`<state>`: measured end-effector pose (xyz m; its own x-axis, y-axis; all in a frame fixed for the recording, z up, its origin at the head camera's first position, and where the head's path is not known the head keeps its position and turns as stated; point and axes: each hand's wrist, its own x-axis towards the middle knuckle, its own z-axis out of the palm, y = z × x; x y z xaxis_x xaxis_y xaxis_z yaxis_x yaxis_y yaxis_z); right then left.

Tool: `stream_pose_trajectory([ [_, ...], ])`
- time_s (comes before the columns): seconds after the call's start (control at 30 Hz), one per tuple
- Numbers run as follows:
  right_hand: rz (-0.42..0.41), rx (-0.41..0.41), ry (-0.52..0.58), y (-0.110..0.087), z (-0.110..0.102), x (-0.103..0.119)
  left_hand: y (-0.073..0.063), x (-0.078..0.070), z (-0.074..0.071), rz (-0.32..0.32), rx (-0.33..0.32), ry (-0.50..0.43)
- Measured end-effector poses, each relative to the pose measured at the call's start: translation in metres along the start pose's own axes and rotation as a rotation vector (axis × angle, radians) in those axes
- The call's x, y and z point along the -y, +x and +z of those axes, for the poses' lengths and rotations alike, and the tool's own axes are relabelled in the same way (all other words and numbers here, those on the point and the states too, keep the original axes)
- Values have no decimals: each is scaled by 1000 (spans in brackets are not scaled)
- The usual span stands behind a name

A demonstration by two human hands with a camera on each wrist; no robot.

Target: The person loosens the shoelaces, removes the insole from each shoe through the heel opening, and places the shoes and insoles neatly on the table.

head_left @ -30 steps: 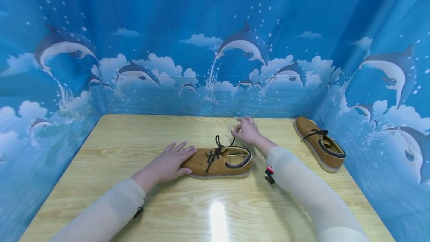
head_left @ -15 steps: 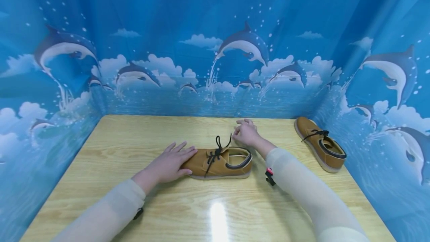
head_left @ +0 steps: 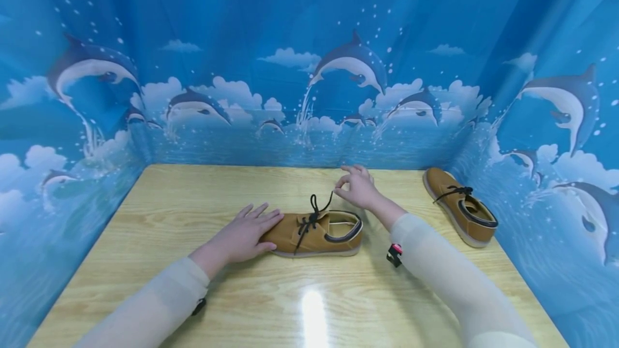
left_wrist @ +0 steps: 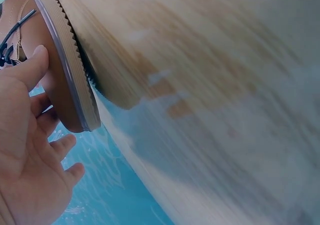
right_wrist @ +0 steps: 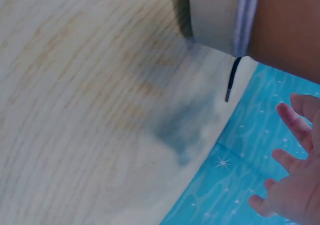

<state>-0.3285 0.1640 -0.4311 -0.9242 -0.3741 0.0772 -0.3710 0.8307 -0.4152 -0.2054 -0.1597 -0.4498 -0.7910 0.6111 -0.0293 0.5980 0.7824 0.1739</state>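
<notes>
On a pale wood-grain counter [head_left: 232, 297], the left hand [head_left: 244, 234] touches the toe of a tan low-cut shoe [head_left: 316, 239]; the right hand [head_left: 358, 188] is beside its raised black lace [head_left: 313, 218]. A matching tan shoe [head_left: 453, 207] lies rightward.

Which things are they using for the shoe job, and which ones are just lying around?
Being used:
shoe, in the middle
lace on it
left hand, resting on the toe
right hand, by the lace; I can't tell if it's pinching

Just there:
other shoe, off to the right
table
dolphin curtain
</notes>
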Motion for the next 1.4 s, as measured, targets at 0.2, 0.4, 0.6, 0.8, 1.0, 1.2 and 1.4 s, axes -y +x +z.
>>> stream_pose_trajectory([
  [0.2,-51,-32,23,-9,-9,8,0,0,1,6,-9,-2],
  [0.4,-111,-76,14,-18,-18,19,-1,2,4,7,-19,-8],
  [0.6,-168,-100,35,-30,-26,32,-1,4,6,6,-22,0],
  [0.8,-232,-123,17,-39,-28,41,-1,3,6,5,-25,1],
  [1.0,-293,-136,15,-46,-26,47,0,3,5,6,-18,9],
  [1.2,-314,-133,4,-50,-24,52,1,3,4,5,-16,2],
  [1.4,-352,-118,17,-54,-19,58,1,3,4,-1,-9,-3],
])
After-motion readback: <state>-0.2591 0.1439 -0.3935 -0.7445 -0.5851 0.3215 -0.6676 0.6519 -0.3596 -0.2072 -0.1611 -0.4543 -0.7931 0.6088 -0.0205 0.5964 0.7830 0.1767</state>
